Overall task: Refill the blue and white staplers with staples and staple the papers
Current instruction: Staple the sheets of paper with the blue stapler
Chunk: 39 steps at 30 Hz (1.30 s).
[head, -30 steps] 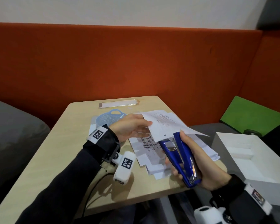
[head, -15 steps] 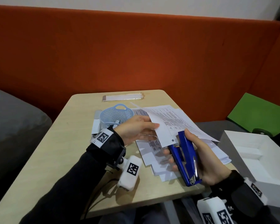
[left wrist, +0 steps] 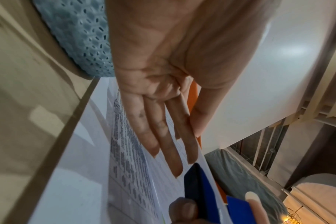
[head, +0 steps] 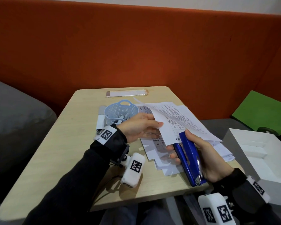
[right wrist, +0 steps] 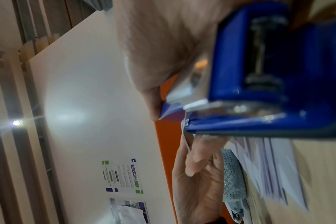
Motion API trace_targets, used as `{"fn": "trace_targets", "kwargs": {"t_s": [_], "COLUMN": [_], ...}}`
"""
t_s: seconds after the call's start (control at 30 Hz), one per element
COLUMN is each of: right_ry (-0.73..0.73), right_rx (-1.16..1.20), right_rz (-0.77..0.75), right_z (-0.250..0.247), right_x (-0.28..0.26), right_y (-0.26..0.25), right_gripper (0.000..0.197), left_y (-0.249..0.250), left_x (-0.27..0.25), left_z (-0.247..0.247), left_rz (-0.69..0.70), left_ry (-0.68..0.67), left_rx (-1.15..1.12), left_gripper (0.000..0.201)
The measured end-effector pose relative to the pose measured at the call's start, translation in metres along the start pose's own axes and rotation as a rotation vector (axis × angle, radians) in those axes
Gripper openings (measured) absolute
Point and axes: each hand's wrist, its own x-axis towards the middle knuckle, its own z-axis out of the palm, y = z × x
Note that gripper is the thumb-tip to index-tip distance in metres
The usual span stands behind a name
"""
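Observation:
My right hand (head: 182,143) grips the blue stapler (head: 190,161) above the table's front right part, thumb on top and fingers underneath. The stapler's mouth sits over the near corner of a few printed sheets (head: 173,120) lifted off the paper pile (head: 159,153). My left hand (head: 154,129) pinches the left edge of these sheets, thumb above and straight fingers (left wrist: 163,136) below. The right wrist view shows the stapler (right wrist: 269,91) from its hinge end. A white and grey object (head: 100,119), perhaps the white stapler, lies partly hidden behind the basket.
A light blue perforated basket (head: 120,111) stands just behind my left hand. A phone (head: 126,93) lies at the far edge of the wooden table (head: 63,151). An open white box (head: 263,153) sits on the seat to the right, near a green cushion (head: 263,114).
The stapler has moved up onto the corner of the lifted sheets, and its mouth has narrowed around them. My left hand keeps its hold on the sheets. The head view has tilted down.

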Motion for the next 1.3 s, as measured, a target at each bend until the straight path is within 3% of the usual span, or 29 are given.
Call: {"fn": "trace_targets", "kwargs": {"t_s": [0.17,0.27,0.5,0.67,0.93,1.17,1.3], "right_ry": [-0.036,-0.044,-0.003,-0.09,-0.118,-0.091,-0.043], "right_rx": [0.002,0.033,0.016,0.171,0.175,0.111,0.096], "right_rz": [0.029,0.053,0.019,-0.014,0.002,-0.013,-0.001], "right_z": [-0.003,-0.005,0.0,-0.007,-0.007,-0.006,-0.004], "right_x": [0.001,0.0,-0.001,-0.002,-0.004,-0.004,-0.006], "right_y": [0.001,0.0,0.002,0.005,0.005,0.006,0.004], "right_gripper": [0.059,0.044,0.047,0.071,0.079,0.066,0.048], "left_y": [-0.002,-0.003,-0.004,-0.004,-0.004,-0.004,-0.003], "left_x": [-0.001,-0.001,0.0,0.0,0.001,0.0,0.0], "left_z": [0.0,0.001,0.0,-0.003,-0.009,-0.014,-0.014], "left_rz": [-0.003,-0.018,-0.014,-0.014,-0.015,-0.01,-0.01], "left_ry": [-0.016,-0.018,-0.014,0.007,-0.034,-0.05,-0.044], "left_rx": [-0.016,-0.016,-0.02,-0.04,-0.034,-0.019,-0.018], "left_gripper": [0.031,0.032,0.036,0.035,0.033,0.031,0.033]}}
